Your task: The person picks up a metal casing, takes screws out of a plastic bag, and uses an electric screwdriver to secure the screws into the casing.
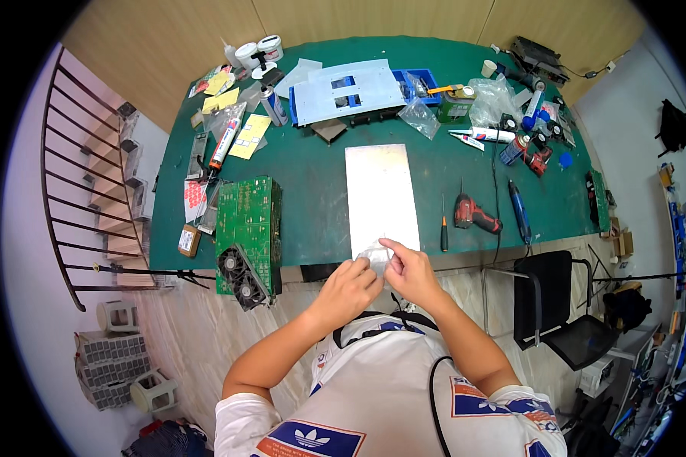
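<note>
Close to my body, at the near end of a flat silver metal plate point(381, 190), both hands hold a small clear plastic bag point(373, 254). My left hand point(349, 289) is closed on its left side, fingers curled. On the other side my right hand point(411, 276) pinches it, with the index finger reaching up along the plate's edge. Whatever the bag contains is too small to make out. A thin screwdriver point(444, 228) and a red and black cordless drill point(474, 214) lie to the right of the plate.
At the left, a green circuit board assembly point(248, 217) with black fans point(242, 276) overhangs the table's near edge. A pale sheet with cutouts point(351, 91) covers a blue bin at the back. A blue pen-shaped driver point(520, 212) and a black cable lie right; a chair point(545, 297) stands beyond.
</note>
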### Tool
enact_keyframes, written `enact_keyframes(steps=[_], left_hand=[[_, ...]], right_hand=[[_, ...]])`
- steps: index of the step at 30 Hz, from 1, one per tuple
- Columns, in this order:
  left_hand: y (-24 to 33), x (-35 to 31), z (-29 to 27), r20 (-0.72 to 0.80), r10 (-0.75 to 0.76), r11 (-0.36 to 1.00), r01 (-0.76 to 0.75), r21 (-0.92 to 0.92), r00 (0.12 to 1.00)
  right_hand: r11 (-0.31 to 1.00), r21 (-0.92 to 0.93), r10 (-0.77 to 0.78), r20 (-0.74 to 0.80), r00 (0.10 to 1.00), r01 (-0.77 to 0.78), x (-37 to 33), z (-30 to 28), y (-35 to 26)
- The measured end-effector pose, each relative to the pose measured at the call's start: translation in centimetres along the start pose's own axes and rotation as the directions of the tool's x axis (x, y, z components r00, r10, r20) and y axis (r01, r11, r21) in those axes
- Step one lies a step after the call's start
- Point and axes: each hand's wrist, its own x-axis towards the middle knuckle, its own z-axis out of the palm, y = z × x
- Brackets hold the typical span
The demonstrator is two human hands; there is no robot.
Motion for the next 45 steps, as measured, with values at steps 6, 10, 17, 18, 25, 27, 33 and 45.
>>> enact_keyframes(steps=[6,10,17,18,25,27,33,45], left_hand=[[-1.0,-1.9,-0.3,0.079,-0.074,0.997,0.072,0.029,0.994],[-3.3,-3.8,-0.5,0.166,-0.101,0.994,0.094,0.047,0.981],[-11.8,-6.1,1.8,0.160,-0.180,0.969,0.147,0.198,0.971],[-13.1,-6.2,2.8,0.188,-0.205,0.955,0.154,0.254,0.961],[-17.3,-10.5,14.3,0.541,-0.308,0.883,0.024,0.468,0.783],[-15.5,-12.6,16.3,0.507,-0.323,0.889,0.072,0.453,0.799],[-7.5,-14.2,15.9,0.609,-0.496,0.867,0.397,0.302,0.619],[-1.5,1.6,12.8,0.455,-0.767,-0.134,0.581,-0.803,0.452]], right_hand=[[0.997,0.052,0.047,0.080,0.996,-0.051,0.5,2.8,0.9],[0.980,0.179,0.075,0.096,0.993,-0.091,0.8,4.5,1.6],[0.938,-0.268,0.135,-0.308,0.942,-0.222,-0.8,-0.3,18.2],[0.910,-0.295,0.187,-0.335,0.923,-0.291,-1.5,-1.8,20.0],[0.595,-0.707,0.080,-0.420,0.904,-0.381,-0.7,-9.2,28.3],[0.501,-0.790,0.049,-0.381,0.923,-0.353,1.4,-11.4,31.2],[0.428,-0.827,0.256,-0.277,0.926,-0.365,6.4,-15.2,39.2],[0.948,-0.249,-0.248,-0.181,0.952,0.200,2.4,-11.9,25.4]])
